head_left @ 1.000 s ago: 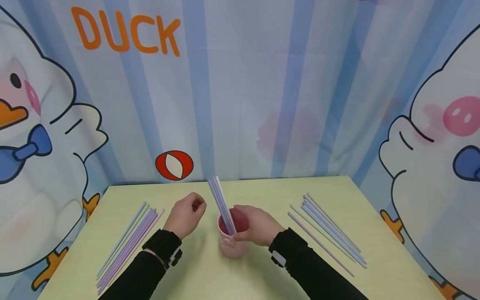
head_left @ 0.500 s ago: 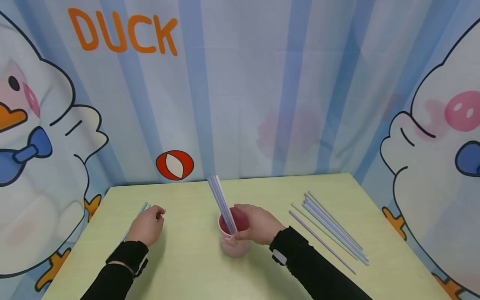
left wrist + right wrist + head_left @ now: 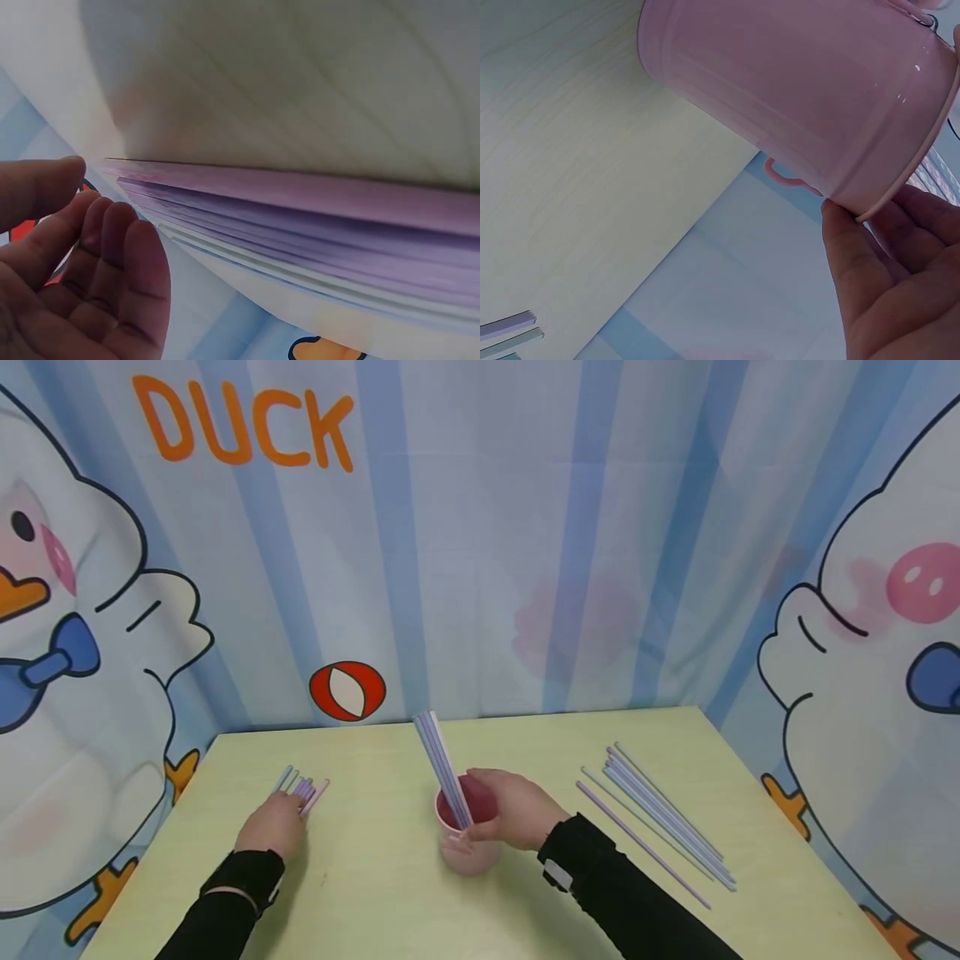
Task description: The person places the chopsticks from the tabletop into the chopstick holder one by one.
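A small pink metal bucket [image 3: 469, 857] stands at the middle of the table, with a bundle of straws [image 3: 442, 764] leaning leftward out of it. My right hand [image 3: 519, 808] pinches its rim from the right; the right wrist view shows thumb and fingers on either side of the rim. On the left, my left hand [image 3: 273, 827] is over a row of purple, pink and pale blue straws [image 3: 300, 217], whose far tips stick out past the fingers. In the left wrist view its fingers are loosely bent beside the straw ends, with nothing between them and the thumb.
Several more straws [image 3: 667, 818], bluish and purple, lie slanted on the right side of the pale yellow table [image 3: 375, 877]. Behind the table's back edge hangs a striped blue curtain [image 3: 487, 568] printed with cartoon ducks.
My left hand has moved left and down, from beside the bucket to the left straws. My right hand and the bucket have stayed in place.
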{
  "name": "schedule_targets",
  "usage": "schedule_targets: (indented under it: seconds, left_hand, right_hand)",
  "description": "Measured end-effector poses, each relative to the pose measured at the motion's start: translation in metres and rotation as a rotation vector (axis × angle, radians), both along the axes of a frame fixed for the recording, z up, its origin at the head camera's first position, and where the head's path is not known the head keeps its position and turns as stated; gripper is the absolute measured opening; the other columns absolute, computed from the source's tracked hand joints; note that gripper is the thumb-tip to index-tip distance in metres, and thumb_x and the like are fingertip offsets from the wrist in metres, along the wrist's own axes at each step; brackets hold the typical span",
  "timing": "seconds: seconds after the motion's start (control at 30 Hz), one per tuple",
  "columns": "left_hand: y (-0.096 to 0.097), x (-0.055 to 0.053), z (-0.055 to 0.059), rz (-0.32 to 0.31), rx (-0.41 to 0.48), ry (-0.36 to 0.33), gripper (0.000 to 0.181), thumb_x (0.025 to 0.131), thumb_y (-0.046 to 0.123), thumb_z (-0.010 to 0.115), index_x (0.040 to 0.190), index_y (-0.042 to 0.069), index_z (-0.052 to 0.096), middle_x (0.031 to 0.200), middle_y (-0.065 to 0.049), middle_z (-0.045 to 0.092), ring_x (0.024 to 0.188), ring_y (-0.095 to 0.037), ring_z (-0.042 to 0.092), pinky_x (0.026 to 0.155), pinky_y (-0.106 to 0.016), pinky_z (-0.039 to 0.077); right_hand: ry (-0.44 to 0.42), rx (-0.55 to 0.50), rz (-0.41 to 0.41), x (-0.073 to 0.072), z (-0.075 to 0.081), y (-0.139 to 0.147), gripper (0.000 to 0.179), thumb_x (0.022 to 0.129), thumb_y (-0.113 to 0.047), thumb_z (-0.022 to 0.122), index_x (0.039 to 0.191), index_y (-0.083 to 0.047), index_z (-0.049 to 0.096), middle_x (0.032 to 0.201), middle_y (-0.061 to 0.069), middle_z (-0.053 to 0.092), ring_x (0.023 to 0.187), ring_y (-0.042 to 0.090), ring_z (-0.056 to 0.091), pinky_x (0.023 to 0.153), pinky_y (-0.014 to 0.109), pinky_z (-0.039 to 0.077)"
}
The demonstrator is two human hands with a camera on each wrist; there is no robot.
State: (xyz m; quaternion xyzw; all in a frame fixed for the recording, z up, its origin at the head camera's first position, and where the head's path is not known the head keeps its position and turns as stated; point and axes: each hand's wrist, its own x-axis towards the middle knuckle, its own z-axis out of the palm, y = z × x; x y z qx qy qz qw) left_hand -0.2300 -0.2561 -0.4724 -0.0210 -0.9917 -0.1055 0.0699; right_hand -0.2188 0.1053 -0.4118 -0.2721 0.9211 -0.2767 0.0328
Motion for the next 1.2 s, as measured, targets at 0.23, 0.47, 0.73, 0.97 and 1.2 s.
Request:
schedule_targets:
  seconds: [0.23,0.47,0.73,0.97,1.2]
  left_hand:
    - [0.002,0.000,-0.005,0.002,-0.048,0.008,0.014,0.093,0.003,0.061,0.093,-0.008,0.070,0.082,-0.021,0.062,0.074,-0.036,0.062,0.070,-0.055,0.053]
    - [0.001,0.001,-0.008,-0.001,-0.075,0.000,0.013,0.092,0.002,0.060,0.089,-0.006,0.070,0.080,-0.021,0.061,0.074,-0.036,0.062,0.069,-0.055,0.054]
    - [0.003,0.000,-0.007,-0.010,-0.055,-0.014,0.010,0.088,0.002,0.063,0.089,-0.004,0.071,0.080,-0.019,0.062,0.075,-0.035,0.062,0.072,-0.055,0.053]
    - [0.005,-0.003,-0.010,-0.031,0.009,-0.025,0.006,0.082,0.003,0.070,0.084,-0.002,0.068,0.077,-0.014,0.066,0.072,-0.030,0.062,0.070,-0.051,0.053]
    - [0.013,-0.002,-0.010,-0.035,0.014,-0.020,0.012,0.086,-0.005,0.063,0.098,-0.004,0.065,0.084,-0.018,0.068,0.075,-0.032,0.064,0.069,-0.052,0.053]
  right_hand:
    - [-0.007,-0.013,0.006,0.000,0.000,0.001,0.076,0.074,-0.034,0.084,0.138,-0.007,0.054,0.128,0.007,0.063,0.116,0.022,0.058,0.100,0.042,0.047]
    - [-0.007,-0.017,0.014,0.001,0.000,0.000,0.074,0.074,-0.033,0.084,0.137,-0.007,0.054,0.127,0.007,0.063,0.116,0.022,0.058,0.100,0.042,0.047]
    - [-0.001,-0.018,0.017,0.000,0.000,0.001,0.074,0.074,-0.034,0.084,0.136,-0.007,0.055,0.127,0.007,0.064,0.115,0.021,0.058,0.100,0.041,0.048]
    - [-0.019,-0.022,0.011,0.002,0.002,0.001,0.075,0.074,-0.034,0.084,0.137,-0.006,0.054,0.127,0.008,0.063,0.116,0.022,0.058,0.100,0.042,0.047]
    - [-0.028,-0.024,0.005,0.001,0.002,0.001,0.077,0.074,-0.034,0.084,0.139,-0.006,0.053,0.128,0.007,0.063,0.116,0.022,0.058,0.101,0.041,0.047]
